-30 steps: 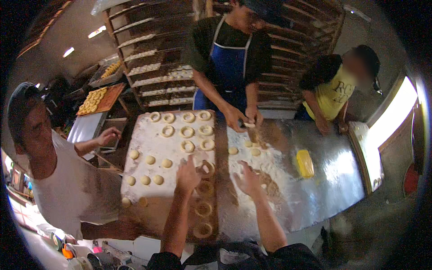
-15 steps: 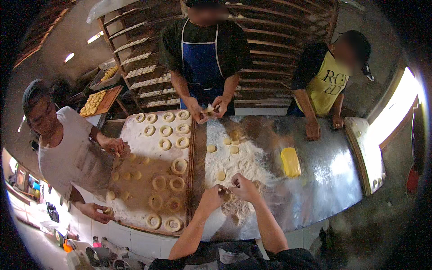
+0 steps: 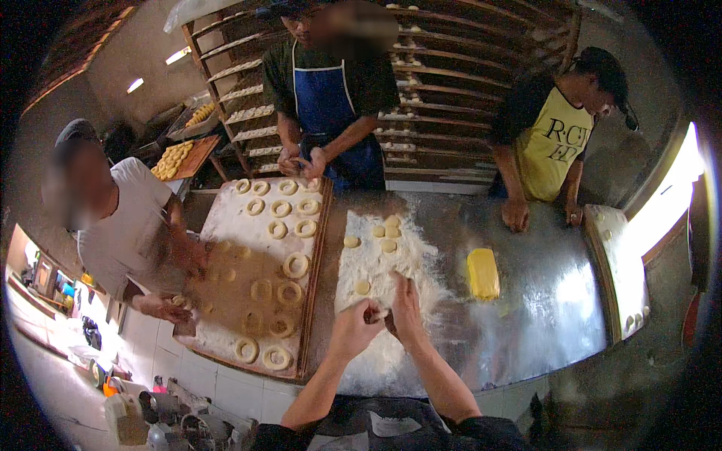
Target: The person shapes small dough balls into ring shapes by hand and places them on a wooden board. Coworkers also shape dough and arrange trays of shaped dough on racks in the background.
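My left hand (image 3: 356, 328) is closed, its fingers curled around a small piece of pale dough (image 3: 384, 313), mostly hidden by the fingers. Close beside it, my right hand (image 3: 407, 310) is open, fingers stretched out and held together above the floured tabletop. Just beyond my hands lies a dough round (image 3: 362, 287). Several more dough rounds (image 3: 388, 246) rest farther off on the spread of white flour (image 3: 368, 263).
At left lies a floured board (image 3: 233, 293) with dough rings (image 3: 296, 264); a person in white works beside it. A yellow block (image 3: 483, 274) sits on the metal table (image 3: 538, 278). Two people stand across the table, before a tray rack (image 3: 451, 94).
My right hand has gone from pinching to straight fingers. My left hand stays curled. The person in the blue apron has moved their hands left, over the board's far edge. The view has shifted slightly.
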Motion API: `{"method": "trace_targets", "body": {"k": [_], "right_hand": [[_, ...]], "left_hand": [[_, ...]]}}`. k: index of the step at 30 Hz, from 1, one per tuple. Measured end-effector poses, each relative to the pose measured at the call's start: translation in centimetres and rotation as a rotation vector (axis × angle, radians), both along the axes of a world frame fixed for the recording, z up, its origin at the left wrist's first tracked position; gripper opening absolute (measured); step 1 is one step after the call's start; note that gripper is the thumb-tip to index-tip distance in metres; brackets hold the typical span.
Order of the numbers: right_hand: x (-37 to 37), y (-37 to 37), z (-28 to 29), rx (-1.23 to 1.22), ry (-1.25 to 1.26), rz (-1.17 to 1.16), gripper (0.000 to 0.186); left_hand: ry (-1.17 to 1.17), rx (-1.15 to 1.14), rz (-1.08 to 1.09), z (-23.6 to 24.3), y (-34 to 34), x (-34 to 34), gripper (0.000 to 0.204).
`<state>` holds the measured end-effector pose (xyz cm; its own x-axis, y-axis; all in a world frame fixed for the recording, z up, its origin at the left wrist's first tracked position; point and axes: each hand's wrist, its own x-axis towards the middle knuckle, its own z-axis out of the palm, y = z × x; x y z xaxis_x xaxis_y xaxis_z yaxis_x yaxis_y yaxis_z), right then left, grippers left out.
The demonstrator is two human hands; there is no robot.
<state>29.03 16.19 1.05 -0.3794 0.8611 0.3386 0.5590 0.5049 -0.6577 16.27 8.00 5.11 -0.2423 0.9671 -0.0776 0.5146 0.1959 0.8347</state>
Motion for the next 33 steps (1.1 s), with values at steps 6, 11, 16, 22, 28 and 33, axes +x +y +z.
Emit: {"method": "trace_targets", "body": {"k": [6, 11, 16, 22, 28, 33], "right_hand": [[-0.5, -0.3, -0.6, -0.983, 0.847, 0.483, 0.067], [-0.8, -1.1, 1.4, -1.378, 1.469, 0.778, 0.051], [-4.2, -3.4, 3.3, -0.546, 0.589, 0.558, 0.058], [-7.5, -3.9, 2.7, -1.003, 0.892, 0.557, 0.066], [-13.1, -3.6, 2.0, -0.509, 0.654, 0.544, 0.070], [-17.8, -3.5, 2.9, -0.802, 0.876, 0.520, 0.068]], "left_hand": [[0.234, 0.513, 0.144, -1.3, -0.3, 0.6, 0.046], [-0.987, 0.436, 0.033, -1.4, -1.5, -0.5, 0.034], [-0.428, 0.457, 0.242, -0.6, -1.9, -1.9, 0.017], [0.150, 0.462, 0.242, 0.2, -2.3, -5.4, 0.024], [0.051, 0.500, 0.294, 0.4, -2.9, -10.3, 0.023], [-0.134, 0.303, 0.295, 0.2, -2.9, -15.5, 0.025]]}}
